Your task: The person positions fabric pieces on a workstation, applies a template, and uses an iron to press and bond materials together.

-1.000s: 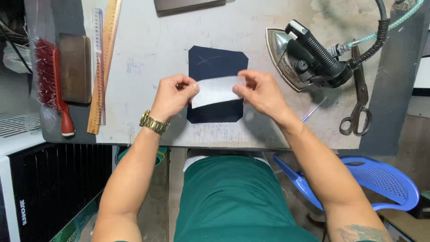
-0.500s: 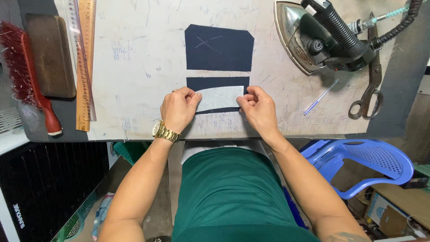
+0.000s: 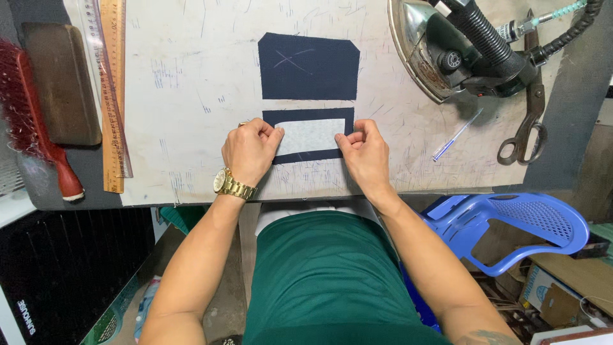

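A: What did we have in hand at that moment?

B: A pale strip of stiffening cloth (image 3: 310, 136) lay flat on a narrow navy fabric strip (image 3: 308, 115), near the front edge of the worktable (image 3: 191, 96). Our left hand (image 3: 249, 152) pinched the pale strip's left end, fingertips closed on it. Our right hand (image 3: 364, 150) pinched the right end the same way, thumb and forefinger together. Navy cloth showed along the top and bottom edges of the pale piece.

A: And around it?

B: Just beyond the strips sat a larger navy fabric piece (image 3: 308, 67) with clipped corners and a chalk cross, apart from the narrow one. Farther right rested a steam iron (image 3: 456, 54) tipped on its side, a pen (image 3: 457, 134) and scissors (image 3: 527, 124). At the far left lay a wooden ruler (image 3: 113, 96), a brown block (image 3: 60, 83) and a red brush (image 3: 35, 121).

A: What could have gone wrong from there?

B: We judged the pale strip might slide askew if either pinch let go unevenly, since it seemed only to rest loosely on the navy. A tug from one hand could also drag the navy strip toward the table's front edge, which was close.
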